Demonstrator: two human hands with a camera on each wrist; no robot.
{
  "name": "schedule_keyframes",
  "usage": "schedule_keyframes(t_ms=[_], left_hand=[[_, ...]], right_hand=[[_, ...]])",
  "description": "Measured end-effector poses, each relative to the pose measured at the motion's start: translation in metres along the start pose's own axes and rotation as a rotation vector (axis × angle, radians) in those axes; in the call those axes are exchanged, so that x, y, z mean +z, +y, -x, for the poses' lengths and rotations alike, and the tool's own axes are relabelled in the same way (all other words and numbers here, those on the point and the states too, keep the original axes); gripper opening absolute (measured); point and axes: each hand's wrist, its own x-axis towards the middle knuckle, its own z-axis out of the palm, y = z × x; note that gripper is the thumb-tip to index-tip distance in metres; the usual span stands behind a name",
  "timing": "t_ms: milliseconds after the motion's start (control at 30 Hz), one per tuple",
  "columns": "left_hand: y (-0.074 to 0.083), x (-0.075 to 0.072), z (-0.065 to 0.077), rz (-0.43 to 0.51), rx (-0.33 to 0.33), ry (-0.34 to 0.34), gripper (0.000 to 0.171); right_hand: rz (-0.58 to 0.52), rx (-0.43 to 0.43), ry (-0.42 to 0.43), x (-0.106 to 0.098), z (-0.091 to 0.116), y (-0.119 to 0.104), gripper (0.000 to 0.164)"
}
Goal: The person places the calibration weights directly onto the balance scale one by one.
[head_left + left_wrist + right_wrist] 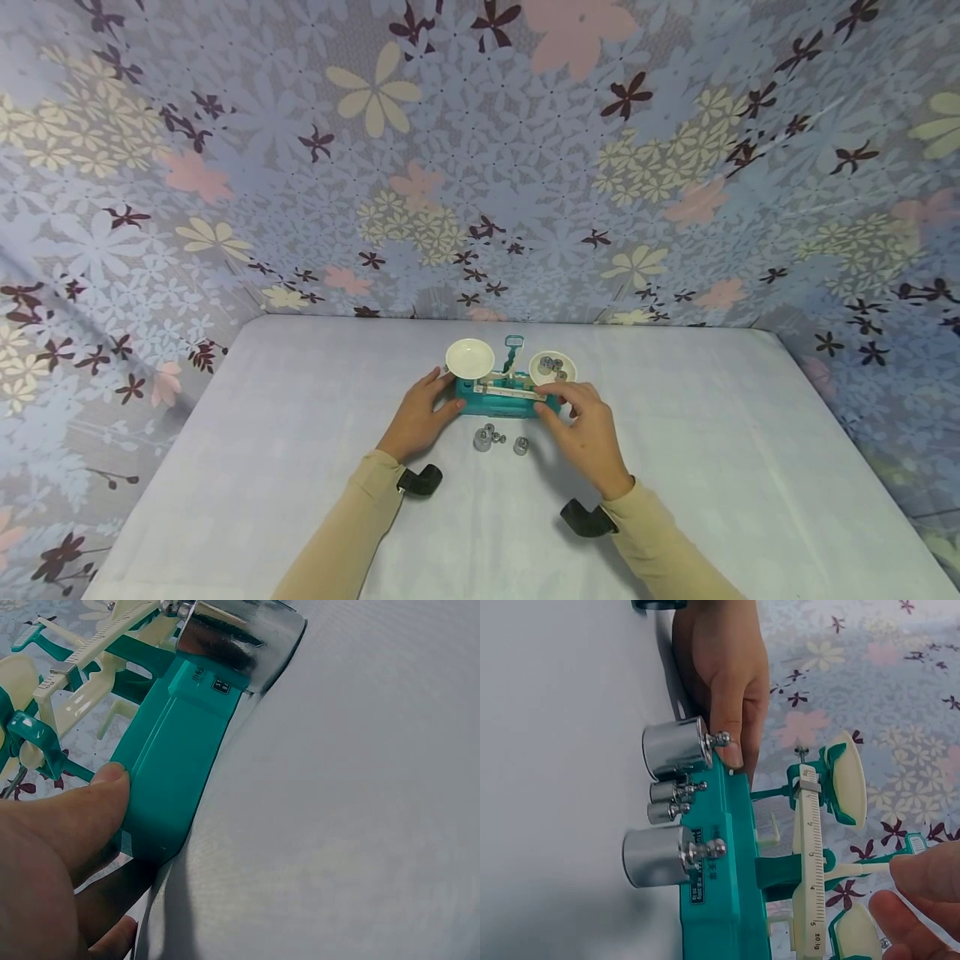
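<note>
Gripping a teal plastic balance scale with left fingers.
Holding right fingers apart near its long white graduated beam.

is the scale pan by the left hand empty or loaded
Empty: the head view shows the left pan bare, while the right pan holds small weights.

Beam: the numbers 2, 3, 4, 5 along fine scale marks, then "±0.1g" 
Base: dark label, its characters too small to read 
Dial: marks not readable
</note>
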Motion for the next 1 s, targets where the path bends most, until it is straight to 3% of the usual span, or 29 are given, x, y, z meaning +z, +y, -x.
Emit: schedule_keyframes(t_ms=[467, 1000], left_hand=[[-0.002, 0.000, 0.000, -0.009, -0.001, -0.001, 0.060], [0.000, 0.000, 0.000, -0.011, 0.001, -0.003, 0.060]], right_hand=[[-0.035, -0.020, -0.015, 0.006, 0.012, 0.000, 0.023], [-0.091, 0.134, -0.109, 0.011, 0.021, -0.001, 0.020]])
